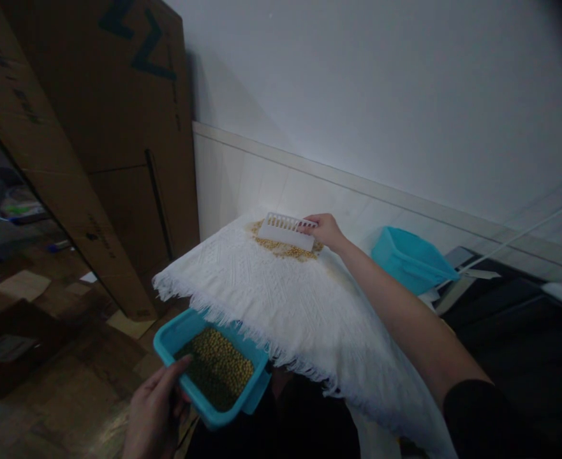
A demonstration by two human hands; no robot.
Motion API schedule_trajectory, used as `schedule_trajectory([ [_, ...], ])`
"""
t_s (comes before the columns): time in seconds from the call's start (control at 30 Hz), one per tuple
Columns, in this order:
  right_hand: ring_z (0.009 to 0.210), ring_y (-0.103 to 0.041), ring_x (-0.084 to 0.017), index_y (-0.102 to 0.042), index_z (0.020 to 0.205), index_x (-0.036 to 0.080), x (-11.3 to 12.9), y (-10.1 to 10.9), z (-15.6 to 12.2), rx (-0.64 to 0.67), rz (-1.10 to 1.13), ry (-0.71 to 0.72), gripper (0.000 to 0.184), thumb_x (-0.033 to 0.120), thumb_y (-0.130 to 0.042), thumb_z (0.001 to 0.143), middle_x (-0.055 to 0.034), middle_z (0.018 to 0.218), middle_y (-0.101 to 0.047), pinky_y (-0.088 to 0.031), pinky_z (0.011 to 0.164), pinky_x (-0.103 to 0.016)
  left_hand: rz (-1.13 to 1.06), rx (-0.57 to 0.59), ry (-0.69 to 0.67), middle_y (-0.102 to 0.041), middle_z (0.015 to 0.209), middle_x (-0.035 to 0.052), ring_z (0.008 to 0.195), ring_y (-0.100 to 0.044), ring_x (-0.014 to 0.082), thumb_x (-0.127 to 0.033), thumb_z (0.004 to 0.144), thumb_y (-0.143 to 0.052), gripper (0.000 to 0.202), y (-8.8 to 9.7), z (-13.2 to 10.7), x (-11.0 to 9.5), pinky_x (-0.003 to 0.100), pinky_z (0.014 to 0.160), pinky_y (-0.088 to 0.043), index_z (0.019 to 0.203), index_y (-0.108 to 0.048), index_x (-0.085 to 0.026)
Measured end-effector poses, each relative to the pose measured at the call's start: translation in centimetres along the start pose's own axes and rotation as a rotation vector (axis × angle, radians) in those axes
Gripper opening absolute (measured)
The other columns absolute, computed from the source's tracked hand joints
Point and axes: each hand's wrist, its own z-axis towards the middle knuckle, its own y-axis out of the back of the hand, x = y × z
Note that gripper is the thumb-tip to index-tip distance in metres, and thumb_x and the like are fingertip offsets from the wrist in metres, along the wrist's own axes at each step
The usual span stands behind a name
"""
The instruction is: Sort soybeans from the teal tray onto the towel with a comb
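My left hand (159, 398) grips the near left rim of a blue plastic basin (212, 417), thumb over the edge. Yellow soybeans (223, 357) and smaller dark green beans lie inside it, and its far rim sits under the fringe of a white tablecloth (261, 293). On the cloth, my right hand (326, 229) is closed on the right end of a white slotted plastic tray (286, 237), its fingers reaching over the slots. Spread around that tray, touching it, are loose soybeans (285, 250).
Tall cardboard boxes (118, 127) stand on the left. A white wall (357, 95) rises behind the table. To the right is a second blue plastic container (407, 258), beside a dark surface (510, 325). Cardboard pieces (22, 285) lie on the wooden floor.
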Motion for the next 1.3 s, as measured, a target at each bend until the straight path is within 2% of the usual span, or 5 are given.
schedule_trajectory([
  [0.43, 0.057, -0.058, -0.015, -0.078, 0.085, 0.012, 0.0, -0.1, -1.4, 0.078, 0.100, -0.009, 0.045, 0.050, -0.076, 0.060, -0.0024, 0.065, -0.069, -0.042, 0.053, -0.025, -0.013, -0.001, 0.000, -0.047, 0.038, -0.0041, 0.033, -0.032, 0.0054, -0.043, 0.062, -0.079, 0.036, 0.2, 0.2, 0.4, 0.018, 0.033, -0.026, 0.049, -0.058, -0.017],
  [0.73, 0.056, -0.058, -0.015, -0.078, 0.084, 0.012, 1.0, 0.3, -2.7, 0.122, 0.107, 0.017, 0.046, 0.051, -0.077, 0.060, -0.0027, 0.065, -0.069, -0.042, 0.053, -0.025, -0.005, 0.002, 0.001, -0.045, 0.037, -0.0052, 0.032, -0.031, 0.0056, -0.037, 0.062, -0.077, 0.030, 0.0, 0.0, 0.4, 0.019, 0.032, -0.026, 0.049, -0.058, -0.018],
  [1.0, 0.058, -0.058, -0.015, -0.079, 0.086, 0.015, 2.2, -0.2, -4.4, 0.146, 0.090, 0.061, 0.043, 0.052, -0.075, 0.064, -0.0009, 0.065, -0.070, -0.041, 0.053, -0.024, 0.001, 0.011, -0.005, -0.044, 0.037, -0.0048, 0.033, -0.031, 0.0059, -0.040, 0.064, -0.077, 0.035, -0.4, -0.2, 0.5, 0.019, 0.032, -0.026, 0.045, -0.056, -0.018],
  [1.13, 0.064, -0.062, -0.017, -0.079, 0.086, 0.016, 2.8, 0.4, -4.6, 0.060, 0.072, 0.073, 0.038, 0.048, -0.073, 0.068, -0.0025, 0.072, -0.073, -0.044, 0.055, -0.024, 0.012, 0.018, -0.013, -0.044, 0.036, -0.0046, 0.032, -0.031, 0.0061, -0.039, 0.065, -0.076, 0.036, -0.4, -0.2, 0.6, 0.019, 0.032, -0.027, 0.045, -0.056, -0.017],
  [1.3, 0.072, -0.066, -0.020, -0.078, 0.092, 0.016, 3.1, 3.8, -6.4, -0.158, -0.105, 0.073, 0.030, 0.037, -0.071, 0.072, -0.0056, 0.082, -0.076, -0.046, 0.062, -0.028, 0.020, 0.017, -0.028, -0.044, 0.038, -0.0043, 0.034, -0.033, 0.0066, -0.036, 0.066, -0.076, 0.034, -0.6, -0.4, 0.6, 0.020, 0.033, -0.028, 0.045, -0.057, -0.017],
])
